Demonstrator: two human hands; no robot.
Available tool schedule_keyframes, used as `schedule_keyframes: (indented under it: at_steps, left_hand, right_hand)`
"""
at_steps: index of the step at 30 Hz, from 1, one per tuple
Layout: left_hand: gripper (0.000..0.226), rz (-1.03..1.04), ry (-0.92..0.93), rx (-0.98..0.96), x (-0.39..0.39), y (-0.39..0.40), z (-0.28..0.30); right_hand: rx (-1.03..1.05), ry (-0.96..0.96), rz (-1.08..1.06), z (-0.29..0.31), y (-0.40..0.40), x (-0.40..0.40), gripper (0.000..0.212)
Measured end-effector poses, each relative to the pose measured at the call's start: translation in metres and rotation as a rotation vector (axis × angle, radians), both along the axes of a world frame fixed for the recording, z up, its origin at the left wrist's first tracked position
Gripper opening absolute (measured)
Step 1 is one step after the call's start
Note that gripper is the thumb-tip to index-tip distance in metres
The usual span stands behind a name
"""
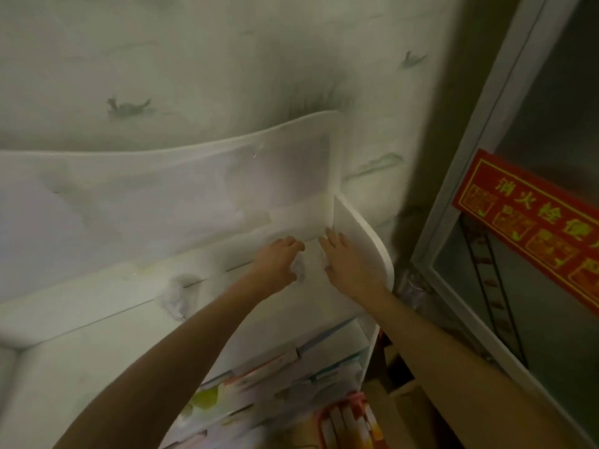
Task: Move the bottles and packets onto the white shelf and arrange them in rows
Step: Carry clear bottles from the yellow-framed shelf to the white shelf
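The white shelf (97,319) stands against the wall, and I look down on its top board. Both of my hands reach to its far right corner. My left hand (275,264) is curled, fingers bent, around a small pale translucent item (299,270) that is too blurred to identify. My right hand (353,267) lies flat beside it with fingers stretched out, close to the shelf's rounded right side panel (366,228). A second pale crumpled-looking item (175,299) sits on the board further left.
Lower shelves hold several flat packets and boxes (275,367). A red-rimmed basket with white items (350,419) sits at the bottom. A glass cabinet with a red sign (531,215) stands to the right, with cardboard boxes (402,393) at its foot.
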State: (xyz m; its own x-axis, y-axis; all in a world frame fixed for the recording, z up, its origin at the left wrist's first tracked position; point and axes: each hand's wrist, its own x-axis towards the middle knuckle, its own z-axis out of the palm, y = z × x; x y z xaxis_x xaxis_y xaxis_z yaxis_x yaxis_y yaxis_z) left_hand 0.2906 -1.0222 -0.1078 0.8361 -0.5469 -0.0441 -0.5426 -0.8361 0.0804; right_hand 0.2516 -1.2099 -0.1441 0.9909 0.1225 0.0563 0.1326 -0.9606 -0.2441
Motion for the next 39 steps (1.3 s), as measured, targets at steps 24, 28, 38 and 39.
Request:
schedule_keyframes:
  at_steps: [24, 28, 38, 39]
  left_hand:
    - [0.085, 0.243, -0.463, 0.123, -0.090, 0.162, 0.047]
    - [0.075, 0.393, -0.519, 0.073, -0.138, 0.248, 0.079]
    - [0.057, 0.723, -0.689, -0.065, -0.294, 0.489, 0.142]
    - [0.056, 0.754, -0.682, -0.090, -0.310, 0.510, 0.142]
  right_hand:
    - [0.143, -0.373, 0.116, 0.055, 0.122, -0.033, 0.072]
    - [0.126, -0.368, 0.174, 0.074, 0.206, -0.061, 0.076]
    - [0.266, -0.425, 0.354, 0.121, 0.438, -0.179, 0.072]
    - [0.284, -0.436, 0.392, 0.126, 0.463, -0.191, 0.070]
